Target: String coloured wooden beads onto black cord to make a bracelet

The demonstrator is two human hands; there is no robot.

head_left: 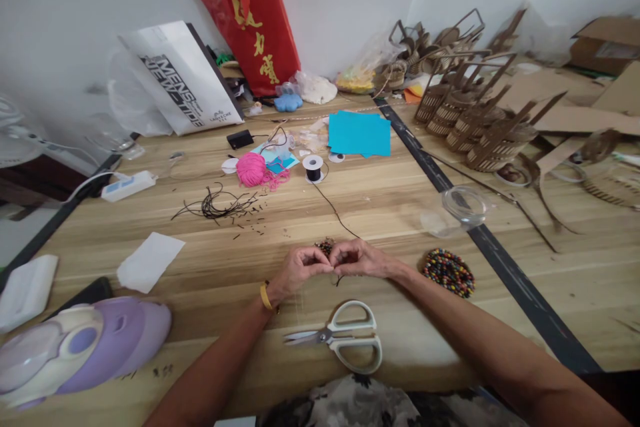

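My left hand [300,267] and my right hand [357,259] meet at the fingertips on the wooden table [380,213], both pinched closed. Between them sits a small dark cluster of beads [326,246]. A thin black cord [334,210] runs from my right hand's fingers back to a black thread spool [313,168]. A short cord end hangs below my right hand. White-handled scissors [345,340] lie just in front of my hands. A pile of multicoloured beads [449,271] lies to the right of my right wrist. A yellow band circles my left wrist.
A pink yarn ball [251,169], cut black cord pieces [216,205], blue paper sheets [359,133] and a clear lid [464,204] lie farther back. A purple and white device [75,347] sits at the near left. Woven baskets [480,120] stand at the right, bags against the wall.
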